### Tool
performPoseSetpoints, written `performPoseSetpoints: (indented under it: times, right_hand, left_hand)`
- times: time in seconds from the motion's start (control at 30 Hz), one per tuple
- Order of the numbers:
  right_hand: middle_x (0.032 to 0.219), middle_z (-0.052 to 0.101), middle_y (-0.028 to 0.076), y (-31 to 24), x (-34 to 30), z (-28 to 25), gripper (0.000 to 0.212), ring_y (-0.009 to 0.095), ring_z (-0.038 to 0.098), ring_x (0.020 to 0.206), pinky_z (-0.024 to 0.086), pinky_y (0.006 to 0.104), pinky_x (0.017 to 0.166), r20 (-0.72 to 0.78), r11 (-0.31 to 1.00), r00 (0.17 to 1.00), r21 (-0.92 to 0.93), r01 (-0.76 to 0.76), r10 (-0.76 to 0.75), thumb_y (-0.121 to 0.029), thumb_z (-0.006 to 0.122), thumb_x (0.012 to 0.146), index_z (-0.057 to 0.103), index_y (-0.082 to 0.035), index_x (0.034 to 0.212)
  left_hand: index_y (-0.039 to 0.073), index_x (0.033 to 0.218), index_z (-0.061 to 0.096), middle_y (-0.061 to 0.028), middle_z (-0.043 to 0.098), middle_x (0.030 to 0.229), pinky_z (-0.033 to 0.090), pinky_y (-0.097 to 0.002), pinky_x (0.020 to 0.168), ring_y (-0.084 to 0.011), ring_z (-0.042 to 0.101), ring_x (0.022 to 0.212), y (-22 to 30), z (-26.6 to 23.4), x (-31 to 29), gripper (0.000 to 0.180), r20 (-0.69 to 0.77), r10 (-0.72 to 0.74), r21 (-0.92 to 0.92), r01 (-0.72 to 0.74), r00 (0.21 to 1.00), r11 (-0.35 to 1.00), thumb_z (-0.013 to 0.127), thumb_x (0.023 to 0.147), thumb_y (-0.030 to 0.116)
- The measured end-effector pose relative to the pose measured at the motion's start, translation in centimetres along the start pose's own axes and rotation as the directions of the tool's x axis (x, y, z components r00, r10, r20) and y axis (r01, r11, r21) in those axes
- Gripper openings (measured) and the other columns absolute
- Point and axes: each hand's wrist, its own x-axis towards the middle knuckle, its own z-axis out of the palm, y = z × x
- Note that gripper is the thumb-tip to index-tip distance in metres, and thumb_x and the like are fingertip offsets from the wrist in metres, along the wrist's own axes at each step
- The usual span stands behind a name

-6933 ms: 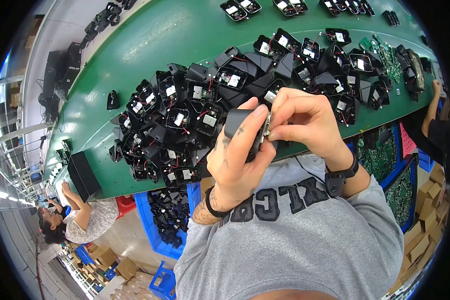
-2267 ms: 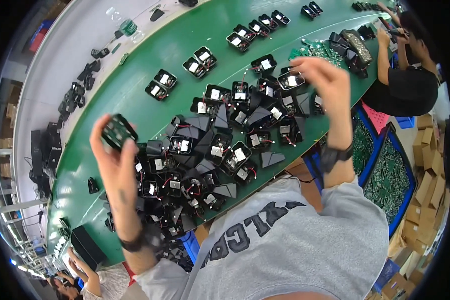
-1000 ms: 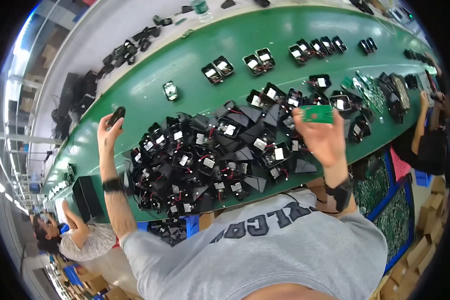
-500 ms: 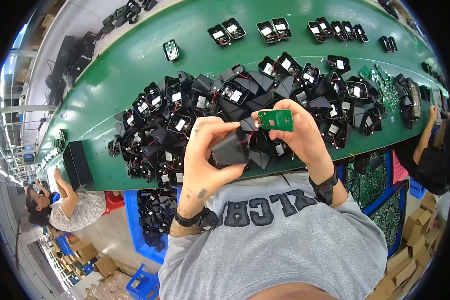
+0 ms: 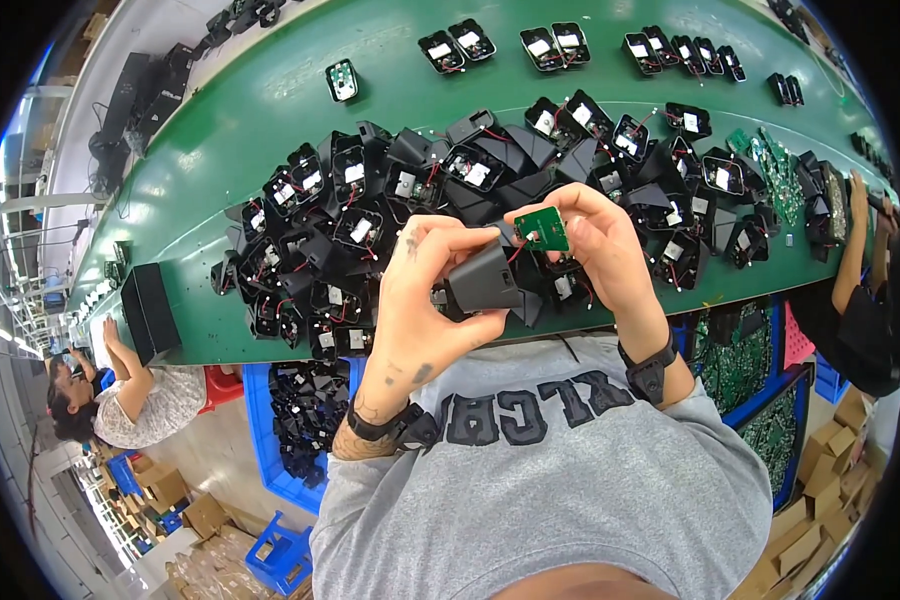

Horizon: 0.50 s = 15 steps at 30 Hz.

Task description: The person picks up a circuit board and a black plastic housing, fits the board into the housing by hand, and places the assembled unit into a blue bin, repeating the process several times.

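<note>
My left hand (image 5: 425, 300) is closed round a black plastic housing (image 5: 485, 279), its tapered outer side showing. Between the fingers and thumb of my right hand (image 5: 605, 245) is a green circuit board (image 5: 542, 232) with a small white connector on its face. Red wire runs close by between the housing and the board; its far end is hard to follow. Both hands hover over the near edge of a heap of black housings (image 5: 360, 230), many with white parts and red wires inside.
Paired black housings (image 5: 555, 46) line the far side of the green table (image 5: 210, 170). Loose green boards (image 5: 775, 180) lie to the right. Blue bins of black parts (image 5: 305, 420) and boards (image 5: 735, 360) stand below the near edge. Co-workers sit at left (image 5: 120, 400) and right (image 5: 860, 320).
The board in my right hand has turned and come left, nearer the housing. My left hand has tilted the housing and shifted slightly right.
</note>
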Motion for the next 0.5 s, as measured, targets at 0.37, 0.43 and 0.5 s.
performPoseSetpoints:
  times: [0.37,0.43,0.5]
  right_hand:
    - [0.106,0.067,0.012,-0.3,0.0,0.9,0.035,0.014,0.065,0.090,0.049,0.0245,0.073,-0.014,0.994,0.999,-0.102,0.041,-0.042,-0.026,0.070,0.081,0.060,0.000,0.103]
    - [0.102,0.067,0.009,-1.7,-0.2,1.4,0.030,0.012,0.064,0.085,0.047,0.0229,0.068,-0.040,0.967,0.999,-0.255,0.022,-0.033,-0.021,0.071,0.079,0.062,-0.002,0.100]
    - [0.099,0.068,0.007,-2.0,-0.1,1.9,0.026,0.009,0.063,0.080,0.046,0.0212,0.063,-0.066,0.916,0.997,-0.402,-0.001,-0.028,-0.015,0.072,0.076,0.063,-0.003,0.098]
  left_hand:
    - [0.002,0.105,0.062,-0.0054,0.047,0.106,0.045,-0.0262,0.085,-0.0144,0.053,0.096,-0.1,0.2,0.1,0.050,0.016,-0.048,0.036,0.048,0.999,0.998,0.071,0.056,-0.003]
    - [0.006,0.111,0.060,-0.0078,0.051,0.102,0.048,-0.0292,0.076,-0.0200,0.054,0.097,-1.1,0.4,0.1,0.053,0.026,0.046,0.078,-0.048,0.999,0.996,0.075,0.059,0.005]
    - [0.006,0.113,0.059,-0.0082,0.051,0.103,0.048,-0.0300,0.077,-0.0207,0.054,0.099,-2.1,1.0,0.0,0.055,0.000,0.051,0.037,-0.051,0.999,0.998,0.076,0.061,0.007]
